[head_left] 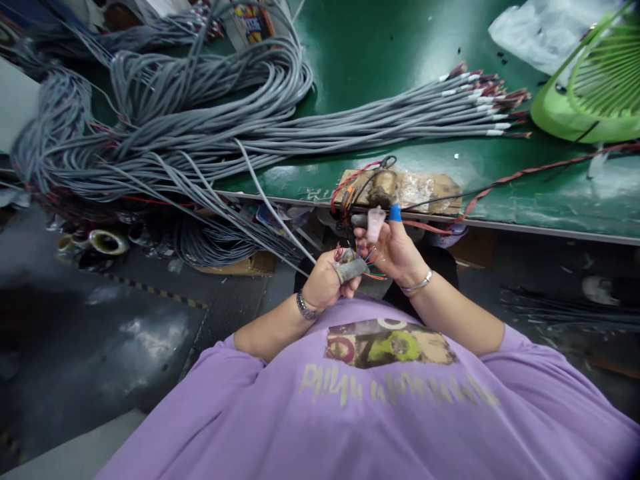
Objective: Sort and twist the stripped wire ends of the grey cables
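My left hand (pixel 325 279) is closed around the end of a grey cable (pixel 280 221), with a worn grey wrap on its thumb. Thin coloured wires (pixel 374 272), orange and green among them, fan out from the cable's end between my hands. The curled fingers of my right hand (pixel 397 252) are on these wires; their exact grip is partly hidden. Blue tape covers the right thumb tip and a pale pink wrap covers one finger. Just beyond my fingers, a wooden block (pixel 430 190) at the bench edge carries a brown lump and looped red and black wires.
A large bundle of grey cables (pixel 200 120) sprawls over the green bench (pixel 360 53), stripped ends to the right. A green fan (pixel 565 110) and a plastic bag (pixel 535 30) are at the right. A red-and-black lead (pixel 520 175) crosses the bench. Coiled cables (pixel 215 240) lie below.
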Action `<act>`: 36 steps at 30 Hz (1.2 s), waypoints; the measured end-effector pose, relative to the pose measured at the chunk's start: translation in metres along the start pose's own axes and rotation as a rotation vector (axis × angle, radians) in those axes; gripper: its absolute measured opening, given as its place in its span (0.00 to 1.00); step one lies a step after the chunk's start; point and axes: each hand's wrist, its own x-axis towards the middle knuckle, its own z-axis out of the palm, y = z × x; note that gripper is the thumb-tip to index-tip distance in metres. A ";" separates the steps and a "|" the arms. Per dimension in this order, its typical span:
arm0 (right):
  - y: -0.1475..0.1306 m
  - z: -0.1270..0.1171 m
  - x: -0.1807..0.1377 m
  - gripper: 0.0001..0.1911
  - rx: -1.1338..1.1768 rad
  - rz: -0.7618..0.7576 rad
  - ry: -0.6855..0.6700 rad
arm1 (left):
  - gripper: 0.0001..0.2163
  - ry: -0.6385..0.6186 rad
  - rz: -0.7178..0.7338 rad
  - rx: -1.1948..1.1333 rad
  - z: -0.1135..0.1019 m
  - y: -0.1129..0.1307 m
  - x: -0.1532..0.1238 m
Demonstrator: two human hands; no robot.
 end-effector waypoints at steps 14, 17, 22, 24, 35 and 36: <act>0.000 -0.010 0.000 0.21 -0.163 -0.178 0.044 | 0.21 0.028 0.032 -0.013 0.003 0.005 0.007; 0.004 -0.007 0.005 0.26 -0.164 -0.203 0.071 | 0.21 0.013 0.037 -0.031 0.003 0.007 0.010; 0.004 0.001 0.006 0.30 -0.061 -0.080 0.059 | 0.21 -0.015 0.023 -0.037 0.000 0.004 0.016; 0.002 0.003 0.007 0.30 -0.012 -0.018 0.043 | 0.21 -0.029 0.022 -0.034 -0.001 0.003 0.017; 0.002 0.003 0.012 0.26 0.023 -0.059 0.137 | 0.21 -0.032 -0.001 -0.001 0.000 0.001 0.018; 0.002 0.003 0.011 0.27 0.024 -0.047 0.121 | 0.21 -0.031 0.005 -0.003 0.000 0.001 0.018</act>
